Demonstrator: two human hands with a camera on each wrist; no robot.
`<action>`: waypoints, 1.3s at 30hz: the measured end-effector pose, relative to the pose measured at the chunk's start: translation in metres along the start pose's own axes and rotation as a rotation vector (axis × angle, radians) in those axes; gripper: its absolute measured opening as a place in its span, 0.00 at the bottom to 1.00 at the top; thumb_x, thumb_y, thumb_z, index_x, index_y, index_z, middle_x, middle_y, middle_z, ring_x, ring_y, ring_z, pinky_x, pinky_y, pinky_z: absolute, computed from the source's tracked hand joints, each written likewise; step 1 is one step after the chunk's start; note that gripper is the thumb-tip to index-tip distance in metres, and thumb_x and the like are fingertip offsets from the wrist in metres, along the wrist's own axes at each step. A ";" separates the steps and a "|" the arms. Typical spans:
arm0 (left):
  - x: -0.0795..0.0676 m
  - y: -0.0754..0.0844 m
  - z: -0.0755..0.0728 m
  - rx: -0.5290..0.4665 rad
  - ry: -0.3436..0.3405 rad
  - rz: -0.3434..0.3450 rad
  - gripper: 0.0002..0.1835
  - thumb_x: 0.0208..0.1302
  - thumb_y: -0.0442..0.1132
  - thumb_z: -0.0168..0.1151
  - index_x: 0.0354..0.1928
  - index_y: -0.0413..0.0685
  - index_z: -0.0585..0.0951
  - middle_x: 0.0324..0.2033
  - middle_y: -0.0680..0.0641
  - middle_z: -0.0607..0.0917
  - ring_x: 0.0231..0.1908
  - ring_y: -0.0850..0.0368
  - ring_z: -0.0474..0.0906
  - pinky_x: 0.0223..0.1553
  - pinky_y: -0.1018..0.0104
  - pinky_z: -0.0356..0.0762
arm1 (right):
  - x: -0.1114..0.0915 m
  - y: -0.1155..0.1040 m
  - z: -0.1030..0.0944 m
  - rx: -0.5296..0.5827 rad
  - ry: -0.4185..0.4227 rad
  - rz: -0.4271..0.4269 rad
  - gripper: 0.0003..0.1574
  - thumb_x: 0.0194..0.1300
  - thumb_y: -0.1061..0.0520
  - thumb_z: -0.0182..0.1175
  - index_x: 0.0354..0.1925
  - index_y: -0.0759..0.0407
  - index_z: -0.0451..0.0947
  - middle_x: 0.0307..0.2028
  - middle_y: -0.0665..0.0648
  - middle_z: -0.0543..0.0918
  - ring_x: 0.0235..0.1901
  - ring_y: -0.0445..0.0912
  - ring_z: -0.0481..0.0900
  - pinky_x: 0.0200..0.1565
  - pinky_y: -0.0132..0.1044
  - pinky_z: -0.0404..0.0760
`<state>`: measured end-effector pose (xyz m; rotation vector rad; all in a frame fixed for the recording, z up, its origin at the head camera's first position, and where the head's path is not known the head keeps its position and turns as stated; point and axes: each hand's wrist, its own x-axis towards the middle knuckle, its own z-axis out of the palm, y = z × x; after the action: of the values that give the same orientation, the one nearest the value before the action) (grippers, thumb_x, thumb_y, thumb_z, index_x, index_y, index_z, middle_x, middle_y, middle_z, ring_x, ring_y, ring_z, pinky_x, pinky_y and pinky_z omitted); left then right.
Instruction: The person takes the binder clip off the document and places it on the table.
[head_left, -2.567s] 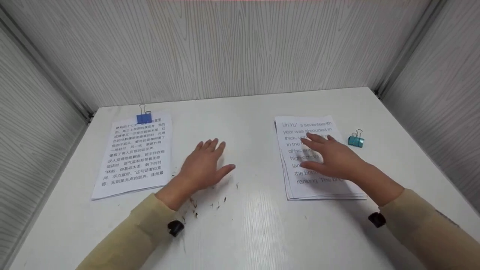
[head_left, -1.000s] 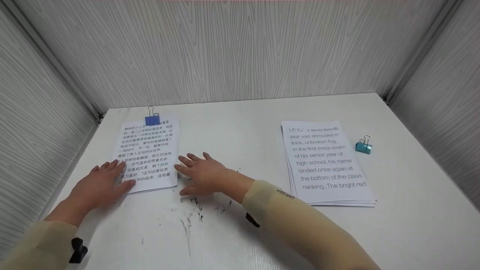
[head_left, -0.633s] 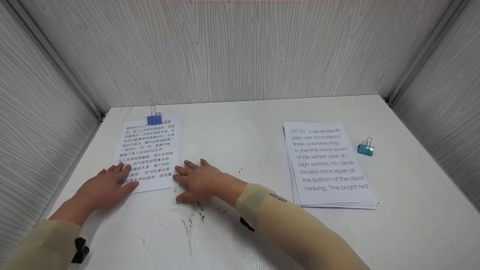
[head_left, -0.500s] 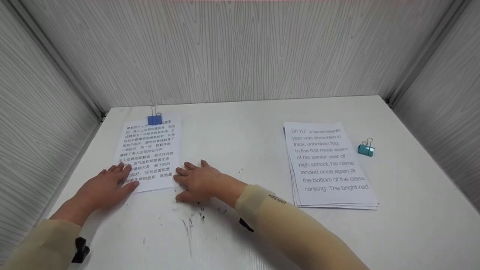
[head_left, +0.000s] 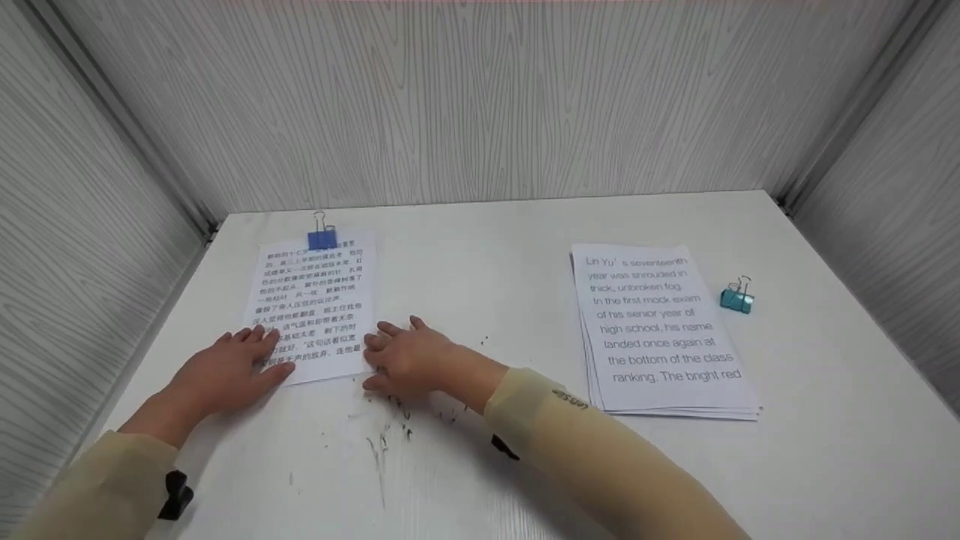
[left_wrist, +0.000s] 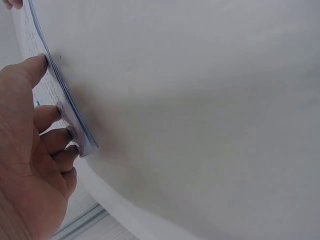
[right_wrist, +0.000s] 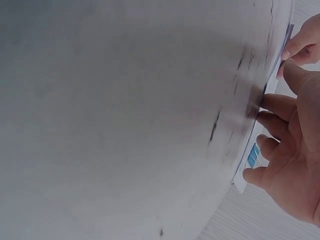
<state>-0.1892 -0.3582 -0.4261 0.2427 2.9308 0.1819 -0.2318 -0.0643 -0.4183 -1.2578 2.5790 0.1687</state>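
A stack of printed sheets (head_left: 311, 300) lies on the left of the table, with a blue binder clip (head_left: 322, 239) at its top edge, wire handles pointing up. My left hand (head_left: 232, 371) rests on the stack's lower left corner. In the left wrist view its thumb (left_wrist: 36, 67) touches the near edge and the other fingertips are at the side edge. Along the lower right edge of the same sheets, my right hand (head_left: 412, 360) has its fingertips against the paper. The right wrist view shows those fingers (right_wrist: 277, 105) spread along the edge, with the blue clip beyond.
A second, slightly uneven stack of English-text sheets (head_left: 660, 330) lies on the right. Beside it stands a teal binder clip (head_left: 737, 300). Dark smudges (head_left: 382, 446) mark the white table near my right hand. Grey wood-grain panels (head_left: 480, 105) enclose the back and sides.
My right hand has come from over the right stack to the left stack's right edge. My left hand has moved left onto its corner. Over the last half second both hands have hardly moved.
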 end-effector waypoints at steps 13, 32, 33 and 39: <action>0.005 0.039 -0.001 0.041 0.035 0.051 0.38 0.69 0.61 0.52 0.70 0.40 0.66 0.67 0.29 0.65 0.65 0.23 0.55 0.61 0.30 0.56 | -0.033 0.035 0.006 0.072 0.012 -0.049 0.37 0.74 0.32 0.40 0.74 0.42 0.59 0.74 0.44 0.56 0.74 0.45 0.49 0.70 0.57 0.51; 0.019 0.094 0.006 0.058 0.050 0.226 0.34 0.68 0.59 0.55 0.69 0.45 0.70 0.65 0.32 0.68 0.67 0.31 0.60 0.65 0.41 0.59 | -0.097 0.086 0.023 0.138 0.019 -0.081 0.36 0.75 0.35 0.42 0.73 0.47 0.61 0.73 0.48 0.59 0.73 0.49 0.51 0.70 0.56 0.49; 0.019 0.097 0.007 0.059 0.047 0.230 0.34 0.68 0.59 0.55 0.69 0.46 0.70 0.66 0.32 0.68 0.67 0.31 0.60 0.65 0.41 0.59 | -0.100 0.088 0.024 0.139 0.023 -0.084 0.36 0.75 0.35 0.42 0.73 0.47 0.61 0.73 0.49 0.59 0.73 0.50 0.51 0.70 0.56 0.49; 0.018 0.116 0.007 0.056 0.028 0.261 0.34 0.69 0.59 0.53 0.70 0.47 0.69 0.67 0.35 0.68 0.68 0.35 0.59 0.67 0.43 0.57 | -0.120 0.097 0.032 0.139 0.054 -0.096 0.35 0.74 0.35 0.43 0.72 0.48 0.63 0.72 0.51 0.60 0.73 0.51 0.52 0.70 0.56 0.50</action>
<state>-0.1882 -0.2405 -0.4205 0.6369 2.9247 0.1419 -0.2319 0.0933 -0.4154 -1.3476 2.5195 -0.0632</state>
